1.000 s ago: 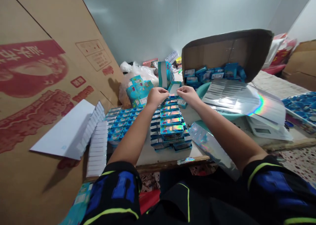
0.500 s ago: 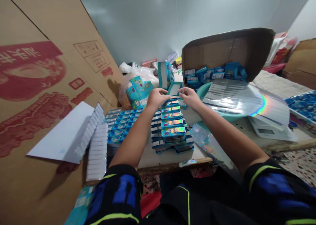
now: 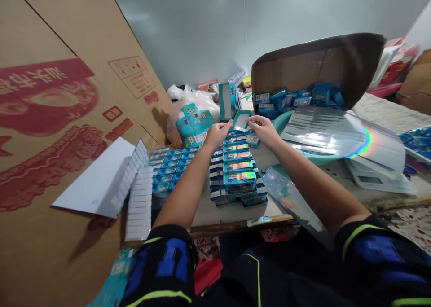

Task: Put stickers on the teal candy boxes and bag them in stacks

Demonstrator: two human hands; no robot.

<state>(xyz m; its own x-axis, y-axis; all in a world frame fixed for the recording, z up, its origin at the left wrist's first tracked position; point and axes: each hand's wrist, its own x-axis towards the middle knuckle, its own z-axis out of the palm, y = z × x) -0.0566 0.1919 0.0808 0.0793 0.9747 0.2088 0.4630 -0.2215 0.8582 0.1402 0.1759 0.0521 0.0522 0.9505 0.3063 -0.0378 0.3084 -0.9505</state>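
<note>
A small blue carton (image 3: pixel 241 119) with a white inside face turned to me is at the far end of the stacked boxes. My left hand (image 3: pixel 218 134) is closed in a pinch at its near left edge. My right hand (image 3: pixel 265 129) pinches its right edge between thumb and fingers. Below the hands runs a row of blue boxes (image 3: pixel 238 165) with shiny holographic tops, lying over more boxes with open white flaps. Behind the carton stands a fanned stack of flat blue cartons (image 3: pixel 226 101). Another small blue box (image 3: pixel 252 140) lies under my right hand.
Rows of blue packs (image 3: pixel 170 168) stand left of my left forearm, beside a large cardboard box (image 3: pixel 81 132). At the right are a tipped brown carton (image 3: pixel 303 67) holding blue boxes, holographic sheets (image 3: pixel 330 132) on a teal basin (image 3: pixel 283 124), and a white scale (image 3: pixel 379 177).
Both hands have risen slightly from the far end of the holographic row to the small carton's edges. The carton now sits a little more upright. The whole view has shifted slightly.
</note>
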